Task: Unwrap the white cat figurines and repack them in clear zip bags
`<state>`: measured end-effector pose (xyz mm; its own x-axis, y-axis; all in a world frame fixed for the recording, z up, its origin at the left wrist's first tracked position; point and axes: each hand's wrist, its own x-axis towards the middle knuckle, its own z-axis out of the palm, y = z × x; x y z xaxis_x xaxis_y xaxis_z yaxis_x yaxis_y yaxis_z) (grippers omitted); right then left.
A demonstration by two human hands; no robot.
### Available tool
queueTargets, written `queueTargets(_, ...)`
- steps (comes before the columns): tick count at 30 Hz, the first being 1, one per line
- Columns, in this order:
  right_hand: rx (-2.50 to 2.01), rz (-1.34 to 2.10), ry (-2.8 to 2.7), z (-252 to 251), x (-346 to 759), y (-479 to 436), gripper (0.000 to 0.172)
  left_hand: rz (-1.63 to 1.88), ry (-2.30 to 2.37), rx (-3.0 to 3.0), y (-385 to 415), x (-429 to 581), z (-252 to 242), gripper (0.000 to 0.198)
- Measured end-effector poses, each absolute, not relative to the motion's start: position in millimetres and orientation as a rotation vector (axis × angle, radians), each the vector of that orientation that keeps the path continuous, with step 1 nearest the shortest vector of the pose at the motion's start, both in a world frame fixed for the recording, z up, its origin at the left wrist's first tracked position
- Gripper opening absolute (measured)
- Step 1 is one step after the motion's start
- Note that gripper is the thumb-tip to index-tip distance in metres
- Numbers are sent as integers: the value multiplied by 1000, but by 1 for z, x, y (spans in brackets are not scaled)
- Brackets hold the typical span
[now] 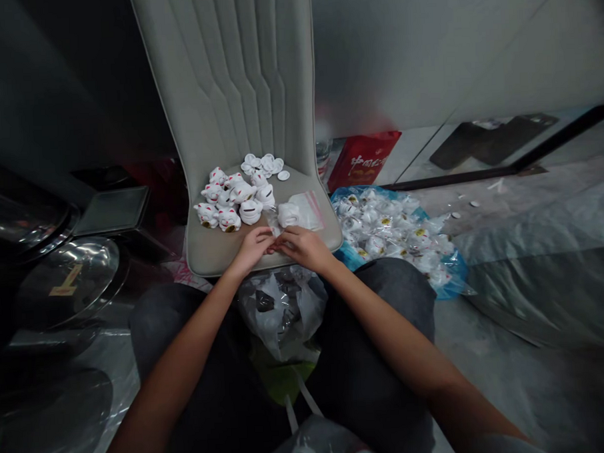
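At the front edge of a pale padded chair seat [218, 258], the left hand [250, 249] and the right hand [305, 248] meet, their fingers [262, 236] pressed together at the tips. Whatever they may be pinching is too small or too hidden to tell. The step in hand looks like close fingertip work over the seat, calling for a fine, steady pinch.

Just beyond the fingertips, at 1 o'clock, a clear zip bag [312, 209] with a pink edge lies on the seat, a white figurine [289, 215] resting on it. At 11 o'clock, white beckoning-cat figurines [235, 195] with red markings lie bunched together, and at 12 o'clock a scatter of small white discs [262, 163] lies near the chair back [230, 76].

Off the seat, a red paper bag [362, 160] stands at 2 o'clock. At 3 o'clock, a blue plastic bag [451, 273] holds a heap of wrapped white figurines [387, 229] on the floor. At 6 o'clock, a white plastic bag [280, 307] sits between the person's dark-trousered knees [400, 296].
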<state>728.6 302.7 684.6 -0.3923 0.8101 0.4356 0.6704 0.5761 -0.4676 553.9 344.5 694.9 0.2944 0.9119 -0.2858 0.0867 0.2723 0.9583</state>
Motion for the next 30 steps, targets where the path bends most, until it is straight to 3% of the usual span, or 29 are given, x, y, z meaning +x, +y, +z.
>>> queueTargets(15, -1162, 371, -2112, 684, 731, 300, 8, 766, 1143, 1109, 348, 555, 691, 29)
queueTargets(30, -1132, 197, -2123, 679, 733, 302, 23, 742, 1127, 1105, 347, 555, 696, 29)
